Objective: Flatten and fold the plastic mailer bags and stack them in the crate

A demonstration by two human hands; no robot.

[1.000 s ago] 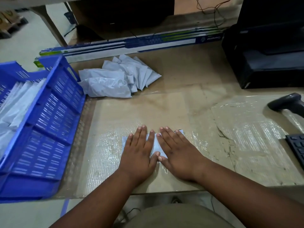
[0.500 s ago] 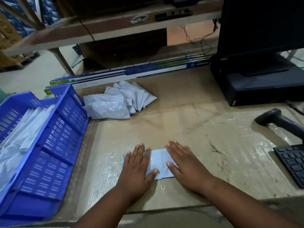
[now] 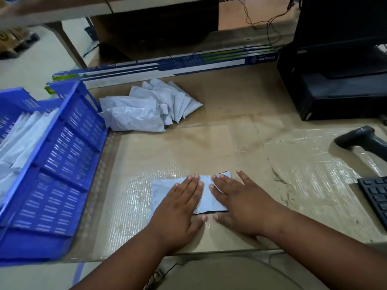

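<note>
Hands flat on one folded mailer bag at the near edge of the worktop. Left hand and right hand both lie palm down with fingers straight, pressing the bag; no grip closed on anything, nothing pinched or lifted. Bag sits under and between the two palms, its far edge showing just past the fingertips and its left part sticking out beyond the left hand. Step in hand looks like flattening the fold. To do it well: keep both palms down, sweep outward from the middle gap toward each side so trapped air goes out, then run fingertips along the crease so it holds. Keep edges lined up; the far right corner near the right fingertips looks slightly uneven, worth squaring. Blue crate stands well to the left of the left hand, with pale bags already inside, so the pressed bag would go that way, likely lifted by the left hand. Heap of unfolded bags lies well beyond the fingertips, further back on the worktop. Scanner and keyboard sit off to the right of the right hand, clear of the work.
</note>
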